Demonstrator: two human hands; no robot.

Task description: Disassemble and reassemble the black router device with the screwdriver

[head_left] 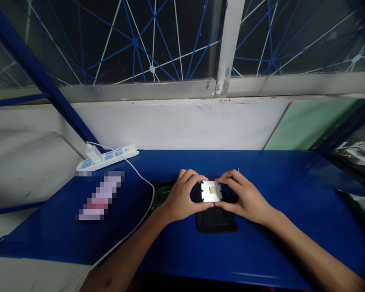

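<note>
A small silver metal plate (206,196) with dark notches along its sides and a yellowish square pad in its middle is held up between both hands. My left hand (182,195) pinches its left side, thumb below and fingers above. Its right side is gripped the same way by my right hand (246,198). Beneath the plate lies a black flat case part (216,223) on the blue table, partly hidden by the hands. A green circuit board (162,194) sits beside my left hand, partly covered by it.
On the blue table (261,251), a white power strip (121,154) with a plugged-in adapter (93,154) stands at the back left. A white cable (140,174) runs from it past my left arm. A blurred-out pale item (101,196) lies at left. Blue frame posts flank the table.
</note>
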